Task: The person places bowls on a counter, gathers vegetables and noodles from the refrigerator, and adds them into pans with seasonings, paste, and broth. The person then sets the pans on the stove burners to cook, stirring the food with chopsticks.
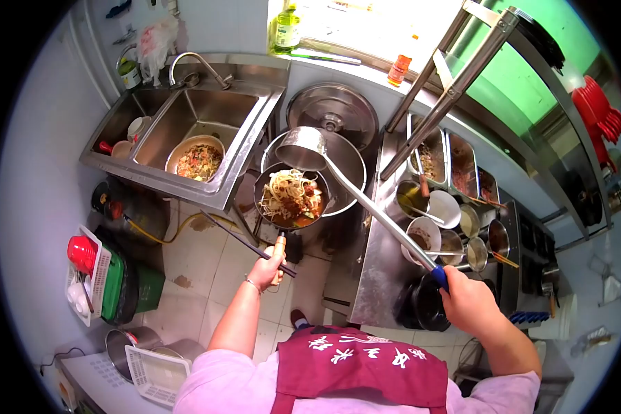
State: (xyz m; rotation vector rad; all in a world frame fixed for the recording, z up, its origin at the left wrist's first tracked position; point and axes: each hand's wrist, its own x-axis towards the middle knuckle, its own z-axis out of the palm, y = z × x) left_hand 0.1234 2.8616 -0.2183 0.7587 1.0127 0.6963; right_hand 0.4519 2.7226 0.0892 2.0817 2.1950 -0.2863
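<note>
Maroon apron (pixel 362 369) lies nearest the camera. Left hand (pixel 265 270) wraps the pan's (pixel 274 222) handle, seemingly to keep the noodles (pixel 290 192) level above the large pot (pixel 352 162). Right hand (pixel 466 300) closes round the ladle's (pixel 302 148) blue grip; its long shaft probably provides reach past the pan's far rim.

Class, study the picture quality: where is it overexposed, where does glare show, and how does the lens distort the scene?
Head view: the window is washed out to near white; head view: highlights glint on the faucet and round lid; head view: the wide lens bows outer lines, leaving black corners.
</note>
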